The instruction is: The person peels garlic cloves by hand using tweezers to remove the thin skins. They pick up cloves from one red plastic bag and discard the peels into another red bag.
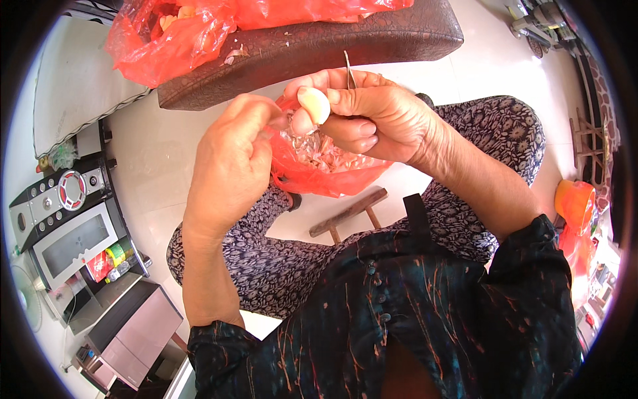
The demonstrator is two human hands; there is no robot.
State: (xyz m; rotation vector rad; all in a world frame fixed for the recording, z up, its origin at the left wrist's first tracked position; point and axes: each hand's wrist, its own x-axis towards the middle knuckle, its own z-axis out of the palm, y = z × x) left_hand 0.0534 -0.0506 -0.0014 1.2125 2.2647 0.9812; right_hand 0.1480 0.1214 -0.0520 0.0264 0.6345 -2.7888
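A peeled, pale clove that looks like garlic is pinched in the fingers of my right hand. A thin metal blade stands up from the same hand, its handle hidden by the fingers. Just left of the clove is my left hand, fingers curled inward. Whether it holds a scrap of skin is not plain. Below both hands hangs an open red plastic bag, with papery peelings inside.
A brown padded bench in front carries red plastic bags, one showing pale cloves. Between my knees is a small wooden stool. A cabinet with a speaker panel stands left; an orange container is at right.
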